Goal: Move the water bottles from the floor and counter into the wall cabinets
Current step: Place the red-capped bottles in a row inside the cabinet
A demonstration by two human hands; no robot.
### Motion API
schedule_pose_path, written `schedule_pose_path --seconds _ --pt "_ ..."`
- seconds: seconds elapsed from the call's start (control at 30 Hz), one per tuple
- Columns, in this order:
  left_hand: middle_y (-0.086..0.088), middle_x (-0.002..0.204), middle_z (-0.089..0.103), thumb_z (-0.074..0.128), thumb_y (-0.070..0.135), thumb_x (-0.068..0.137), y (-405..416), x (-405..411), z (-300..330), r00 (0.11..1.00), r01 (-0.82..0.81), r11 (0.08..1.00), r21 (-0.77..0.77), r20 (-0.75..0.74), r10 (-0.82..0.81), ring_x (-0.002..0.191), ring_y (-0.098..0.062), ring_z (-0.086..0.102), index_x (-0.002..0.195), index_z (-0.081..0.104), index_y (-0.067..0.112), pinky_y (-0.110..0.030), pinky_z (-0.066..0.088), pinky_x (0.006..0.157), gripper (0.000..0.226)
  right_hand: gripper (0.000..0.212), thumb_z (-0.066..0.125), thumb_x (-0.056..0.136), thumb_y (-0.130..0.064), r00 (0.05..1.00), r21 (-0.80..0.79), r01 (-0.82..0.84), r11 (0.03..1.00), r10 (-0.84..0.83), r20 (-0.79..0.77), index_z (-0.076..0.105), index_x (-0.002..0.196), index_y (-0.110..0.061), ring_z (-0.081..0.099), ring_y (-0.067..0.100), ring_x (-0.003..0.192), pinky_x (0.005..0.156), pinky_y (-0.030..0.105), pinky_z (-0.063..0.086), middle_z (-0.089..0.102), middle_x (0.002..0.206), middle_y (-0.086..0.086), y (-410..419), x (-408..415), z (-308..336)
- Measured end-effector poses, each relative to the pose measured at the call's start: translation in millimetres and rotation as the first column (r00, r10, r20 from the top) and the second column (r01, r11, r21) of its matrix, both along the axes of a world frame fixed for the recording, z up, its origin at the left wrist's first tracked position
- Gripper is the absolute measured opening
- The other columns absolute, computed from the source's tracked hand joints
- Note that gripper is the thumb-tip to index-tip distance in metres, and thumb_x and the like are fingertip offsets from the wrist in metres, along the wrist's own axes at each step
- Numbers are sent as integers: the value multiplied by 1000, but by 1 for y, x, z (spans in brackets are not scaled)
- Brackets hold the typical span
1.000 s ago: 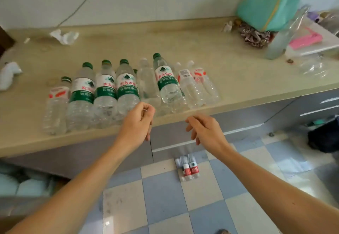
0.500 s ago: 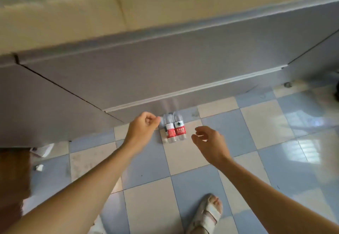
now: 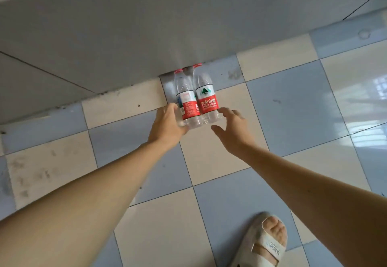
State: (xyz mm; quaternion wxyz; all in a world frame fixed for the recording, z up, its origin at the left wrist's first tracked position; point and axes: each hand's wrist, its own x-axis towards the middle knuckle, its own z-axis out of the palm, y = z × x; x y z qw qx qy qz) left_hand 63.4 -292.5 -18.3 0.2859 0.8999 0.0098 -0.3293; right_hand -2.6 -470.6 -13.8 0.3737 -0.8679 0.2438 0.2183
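Note:
Clear water bottles with red labels and red caps stand close together on the tiled floor, against the foot of the grey base cabinet. My left hand [image 3: 167,124] grips the lower part of the left bottle [image 3: 188,107], fingers on its left side and thumb under its front. My right hand [image 3: 234,128] is spread beside the right bottle [image 3: 207,101], its fingertips at or just off the bottle's lower right side. A sliver of a third bottle shows behind the left one, mostly hidden.
The grey base cabinet front [image 3: 125,36] fills the top of the view right behind the bottles. Blue and cream floor tiles [image 3: 293,103] spread all around. My foot in a pale sandal [image 3: 263,243] stands at the lower right.
The view dropped from the counter with its row of bottles down to the floor. Both hands reached down to the floor bottles, and my left hand has taken hold of the left one.

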Motion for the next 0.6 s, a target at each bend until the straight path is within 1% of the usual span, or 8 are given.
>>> schedule_pose_path --seconds 0.1,0.17,0.27,0.33,0.4,0.47,0.53,0.6 --pt "-11 135 46 83 42 78 -1 6 -43 999 -38 999 -12 22 38 118 -30 55 144 38 23 -34 43 89 82 65 72 92 -24 999 12 6 1000 -6 31 40 149 -20 45 30 128 105 40 40 47 139 11 8 10 -45" --pt "-11 137 47 80 48 81 -5 13 -66 995 -88 995 -42 45 90 122 -30 54 149 32 25 -32 40 88 87 66 70 93 -26 998 -4 22 1000 -22 59 37 149 -19 46 31 128 108 45 42 44 141 11 10 22 -68" --pt "-10 135 55 74 40 89 -14 23 -92 979 -169 976 -136 94 183 120 -26 56 147 34 18 -29 43 88 74 58 63 97 -25 992 -22 52 998 -50 112 36 148 -20 52 32 119 102 50 47 45 137 10 9 36 -93" --pt "-5 129 59 74 35 90 -18 25 -104 967 -217 954 -207 92 239 111 -20 59 143 37 16 -20 42 76 68 56 60 98 -22 990 -29 65 997 -60 124 36 148 -19 54 32 116 100 47 47 48 133 11 7 40 -106" --pt "0 130 60 76 32 89 -22 22 -111 965 -234 939 -252 55 255 103 -12 58 145 37 19 -12 37 66 69 57 62 97 -21 989 -21 80 997 -77 122 36 149 -19 55 29 114 96 40 47 51 131 11 4 40 -113" --pt "1 137 57 76 29 90 -23 17 -115 961 -265 917 -300 -1 277 106 -12 59 150 33 21 -13 41 72 74 59 65 96 -21 987 12 109 994 -109 115 37 148 -20 56 25 112 95 38 49 52 129 9 6 37 -114" --pt "1 142 53 75 26 90 -23 13 -116 951 -305 896 -324 -50 306 112 -14 59 153 29 21 -21 44 84 79 61 69 93 -21 984 36 138 990 -141 106 38 146 -21 56 23 109 95 39 51 51 128 7 9 31 -113" --pt "9 135 51 77 25 89 -19 6 -112 949 -313 893 -323 -80 304 108 -9 56 153 30 23 -16 42 80 80 61 71 91 -21 985 46 150 988 -153 85 38 143 -22 56 20 103 92 39 52 49 125 4 13 18 -110"
